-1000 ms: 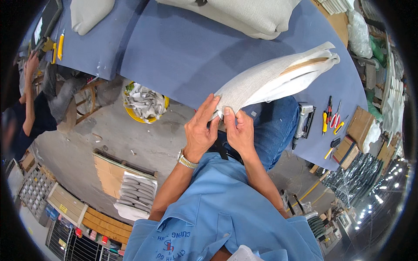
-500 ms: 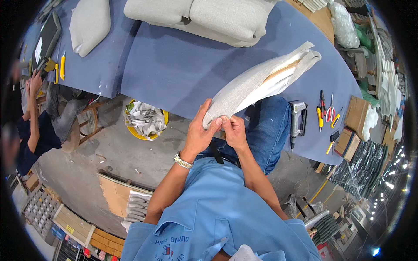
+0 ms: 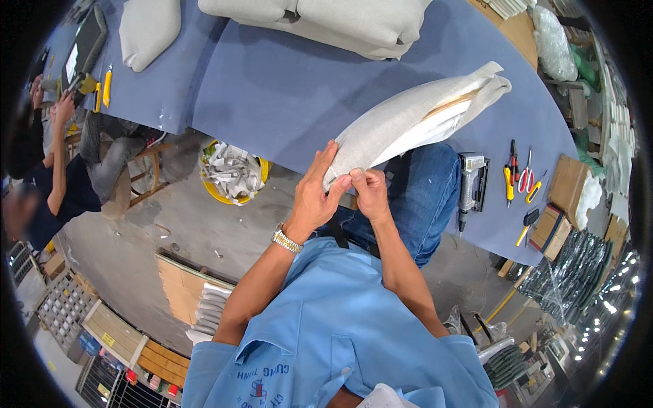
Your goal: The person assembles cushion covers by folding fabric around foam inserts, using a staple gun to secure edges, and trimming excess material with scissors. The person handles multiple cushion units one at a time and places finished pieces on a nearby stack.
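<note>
A light grey upholstered cushion panel [image 3: 391, 126] is held on edge in front of me, its near corner in both hands. White padding and a strip of wood show along its open side. My left hand [image 3: 315, 187] grips the near corner, fingers along the fabric face and thumb at the edge. Right beside it, my right hand [image 3: 371, 192] pinches the fabric edge, thumb and fingertips closed. The panel's far end rises over the blue-grey table [image 3: 265, 95]. Nearest on the right lies a staple gun [image 3: 471, 182].
Finished grey cushions [image 3: 326, 24] stand at the far side, another cushion [image 3: 149, 34] at left. Pliers, scissors [image 3: 526, 178], cutters and a small brush [image 3: 527, 226] lie at right. A yellow bucket of fabric scraps [image 3: 235, 178] stands below the table. A co-worker [image 3: 58, 183] sits at left.
The panel's far end has swung slightly right. My right hand has shifted a little along the fabric edge at the corner. The co-worker's hands have moved, and the whole view has shifted slightly.
</note>
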The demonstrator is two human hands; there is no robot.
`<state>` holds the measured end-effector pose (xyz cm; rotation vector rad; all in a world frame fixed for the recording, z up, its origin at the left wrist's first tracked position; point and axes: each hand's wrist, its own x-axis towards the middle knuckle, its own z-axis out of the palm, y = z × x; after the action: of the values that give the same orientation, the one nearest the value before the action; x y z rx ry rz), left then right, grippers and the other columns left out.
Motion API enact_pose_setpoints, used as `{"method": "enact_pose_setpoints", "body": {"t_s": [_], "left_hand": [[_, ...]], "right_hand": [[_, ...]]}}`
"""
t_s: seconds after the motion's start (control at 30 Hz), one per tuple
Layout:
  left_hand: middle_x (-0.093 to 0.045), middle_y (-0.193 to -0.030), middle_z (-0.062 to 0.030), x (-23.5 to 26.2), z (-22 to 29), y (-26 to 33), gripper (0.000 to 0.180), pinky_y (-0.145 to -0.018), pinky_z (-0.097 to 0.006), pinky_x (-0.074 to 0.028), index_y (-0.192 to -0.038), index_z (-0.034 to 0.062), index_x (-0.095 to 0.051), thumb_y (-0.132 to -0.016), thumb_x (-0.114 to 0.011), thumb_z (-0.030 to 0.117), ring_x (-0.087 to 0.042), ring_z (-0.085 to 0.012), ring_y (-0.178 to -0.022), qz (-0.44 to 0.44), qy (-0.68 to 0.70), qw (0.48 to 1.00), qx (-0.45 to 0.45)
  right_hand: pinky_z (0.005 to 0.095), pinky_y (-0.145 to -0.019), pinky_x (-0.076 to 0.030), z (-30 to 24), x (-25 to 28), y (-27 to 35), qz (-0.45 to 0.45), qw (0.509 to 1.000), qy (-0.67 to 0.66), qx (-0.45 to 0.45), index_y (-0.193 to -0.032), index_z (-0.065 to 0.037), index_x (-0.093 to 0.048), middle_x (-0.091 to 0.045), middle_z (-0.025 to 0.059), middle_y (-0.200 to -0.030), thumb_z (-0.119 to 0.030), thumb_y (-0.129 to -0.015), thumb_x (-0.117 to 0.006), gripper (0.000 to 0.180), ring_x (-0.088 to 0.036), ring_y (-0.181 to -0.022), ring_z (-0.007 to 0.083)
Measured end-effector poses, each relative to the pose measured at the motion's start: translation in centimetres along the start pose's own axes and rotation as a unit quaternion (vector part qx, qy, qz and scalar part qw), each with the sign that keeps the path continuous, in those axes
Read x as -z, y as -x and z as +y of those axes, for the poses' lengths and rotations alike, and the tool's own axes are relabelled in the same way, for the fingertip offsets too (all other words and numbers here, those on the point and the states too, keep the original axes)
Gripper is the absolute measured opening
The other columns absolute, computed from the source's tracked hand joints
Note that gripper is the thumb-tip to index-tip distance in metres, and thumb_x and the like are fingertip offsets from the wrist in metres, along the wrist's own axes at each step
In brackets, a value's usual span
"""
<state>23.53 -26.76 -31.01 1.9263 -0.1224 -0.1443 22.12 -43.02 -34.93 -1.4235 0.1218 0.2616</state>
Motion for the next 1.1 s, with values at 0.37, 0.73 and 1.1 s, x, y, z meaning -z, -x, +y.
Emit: {"method": "enact_pose_setpoints", "body": {"t_s": [0.37, 0.73, 1.1], "left_hand": [[-0.055, -0.146, -0.0250, 0.2, 0.6, -0.1, 0.062, -0.111, -0.045, -0.046, -0.148, -0.0001, -0.049, -0.097, -0.068, 0.028, -0.053, -0.0462, -0.135, -0.006, -0.048, 0.997, 0.054], [-0.059, -0.142, -0.0249, -0.6, 0.7, 0.3, 0.063, -0.104, -0.049, -0.051, -0.149, 0.0048, -0.048, -0.096, -0.070, 0.031, -0.055, -0.0497, -0.128, 0.018, -0.104, 0.994, 0.004], [-0.057, -0.145, -0.0223, -0.6, -0.2, 0.5, 0.064, -0.106, -0.048, -0.051, -0.147, 0.0042, -0.051, -0.095, -0.071, 0.036, -0.055, -0.0463, -0.130, 0.014, -0.114, 0.993, 0.010]], "right_hand": [[0.0308, -0.086, -0.056, -8.8, 6.7, 3.4, 0.028, 0.993, 0.101, 0.056, -0.110, -0.002, -0.071, -0.075, 0.0084, -0.102, -0.013, -0.099, -0.068, 0.016, -0.069, -0.088, 0.0153], [0.0474, -0.093, -0.051, 6.4, 30.8, 6.8, 0.345, 0.710, 0.600, -0.131, -0.138, -0.008, -0.056, -0.067, 0.0182, -0.115, -0.020, -0.080, -0.083, 0.065, -0.064, -0.107, 0.0431], [0.0293, -0.060, -0.046, -10.2, 27.3, 7.7, 0.295, 0.913, 0.259, -0.110, -0.111, -0.006, -0.064, -0.061, 0.0022, -0.079, -0.028, -0.095, -0.074, 0.029, -0.056, -0.065, 0.0115]]}}
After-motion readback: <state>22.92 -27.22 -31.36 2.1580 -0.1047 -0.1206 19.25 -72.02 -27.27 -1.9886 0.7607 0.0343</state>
